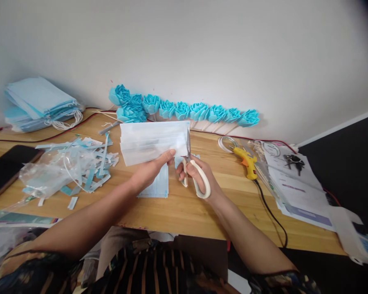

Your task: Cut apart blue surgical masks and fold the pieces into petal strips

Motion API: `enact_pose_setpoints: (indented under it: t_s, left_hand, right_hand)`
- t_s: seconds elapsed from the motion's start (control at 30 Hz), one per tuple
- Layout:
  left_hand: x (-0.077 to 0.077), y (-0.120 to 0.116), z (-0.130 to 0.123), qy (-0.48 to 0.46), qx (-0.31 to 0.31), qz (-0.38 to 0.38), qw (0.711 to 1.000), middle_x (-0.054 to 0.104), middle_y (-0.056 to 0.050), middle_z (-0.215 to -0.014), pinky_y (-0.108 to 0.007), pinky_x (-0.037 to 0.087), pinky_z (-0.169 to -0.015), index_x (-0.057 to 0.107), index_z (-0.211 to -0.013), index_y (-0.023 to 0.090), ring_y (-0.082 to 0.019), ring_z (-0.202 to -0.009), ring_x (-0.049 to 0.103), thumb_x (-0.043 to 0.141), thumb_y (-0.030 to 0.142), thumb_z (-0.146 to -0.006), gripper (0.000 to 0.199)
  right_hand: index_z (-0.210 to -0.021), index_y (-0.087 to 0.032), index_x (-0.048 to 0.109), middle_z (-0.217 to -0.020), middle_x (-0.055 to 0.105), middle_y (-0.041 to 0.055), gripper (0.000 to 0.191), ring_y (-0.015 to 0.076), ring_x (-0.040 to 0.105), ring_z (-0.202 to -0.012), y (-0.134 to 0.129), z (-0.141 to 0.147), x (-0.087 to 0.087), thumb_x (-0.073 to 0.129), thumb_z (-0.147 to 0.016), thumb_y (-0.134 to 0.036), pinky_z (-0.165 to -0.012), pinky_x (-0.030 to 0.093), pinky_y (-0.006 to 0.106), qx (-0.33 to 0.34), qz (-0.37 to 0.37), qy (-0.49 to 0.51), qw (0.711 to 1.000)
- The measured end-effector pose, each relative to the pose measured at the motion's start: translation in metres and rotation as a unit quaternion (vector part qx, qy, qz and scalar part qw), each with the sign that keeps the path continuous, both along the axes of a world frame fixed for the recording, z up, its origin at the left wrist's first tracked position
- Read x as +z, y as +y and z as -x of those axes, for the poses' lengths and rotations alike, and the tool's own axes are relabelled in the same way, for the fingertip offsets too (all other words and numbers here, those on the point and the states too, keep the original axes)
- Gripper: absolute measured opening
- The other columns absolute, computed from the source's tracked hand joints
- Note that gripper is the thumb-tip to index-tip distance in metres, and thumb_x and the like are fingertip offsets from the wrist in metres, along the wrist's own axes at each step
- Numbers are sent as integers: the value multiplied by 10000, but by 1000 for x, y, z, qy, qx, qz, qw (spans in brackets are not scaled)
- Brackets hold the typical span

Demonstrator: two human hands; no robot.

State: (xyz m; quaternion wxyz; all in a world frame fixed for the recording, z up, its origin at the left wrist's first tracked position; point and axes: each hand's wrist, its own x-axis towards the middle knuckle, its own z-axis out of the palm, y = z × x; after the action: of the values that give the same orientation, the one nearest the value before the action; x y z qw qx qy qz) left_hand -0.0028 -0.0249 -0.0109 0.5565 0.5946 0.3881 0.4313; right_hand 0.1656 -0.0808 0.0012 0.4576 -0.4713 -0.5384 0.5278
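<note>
My left hand point(153, 167) grips a white, unfolded face mask point(153, 141) near its lower right corner, thumb on top, holding it above the table. In my right hand point(199, 175) is a pair of scissors point(201, 185) with white handles, fingers through the loops. The blades lie along the right edge of the mask; whether they are fully closed I cannot tell. Below my hands a light blue face mask point(155, 185) lies flat on the wood, partly hidden by my left hand. A small blue piece shows beside the scissors.
Blue paper-like flowers point(182, 110) on sticks lean along the wall. A stack of blue masks point(41, 100) stands at the back left, near cut scraps point(92, 167), a plastic bag point(49, 175) and a phone point(10, 167). A yellow glue gun point(247, 163), keys point(294, 162) and papers point(291, 188) lie right.
</note>
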Motion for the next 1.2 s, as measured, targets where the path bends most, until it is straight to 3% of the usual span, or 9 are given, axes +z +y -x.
enact_pose_setpoints:
  t_s: [0.27, 1.2]
  left_hand:
    - [-3, -2, -1, 31, -5, 17, 999, 590, -16, -724, -319, 426, -844, 535, -586, 198, -188, -777, 549, 581, 551, -843, 439]
    - [0, -4, -2, 32, -1, 43, 999, 591, -22, -751, -340, 403, -894, 525, -579, 204, -197, -802, 549, 599, 582, -818, 453]
  right_hand:
    - [-839, -178, 592, -767, 601, 19, 527, 116, 565, -573, 0, 2, -1, 619, -781, -701, -484, 422, 248, -25, -14, 10, 1000]
    - [-739, -178, 576, -592, 550, -28, 465, 74, 476, -413, -3, 8, 0, 702, -754, -625, -357, 380, 213, -72, 12, 49, 996]
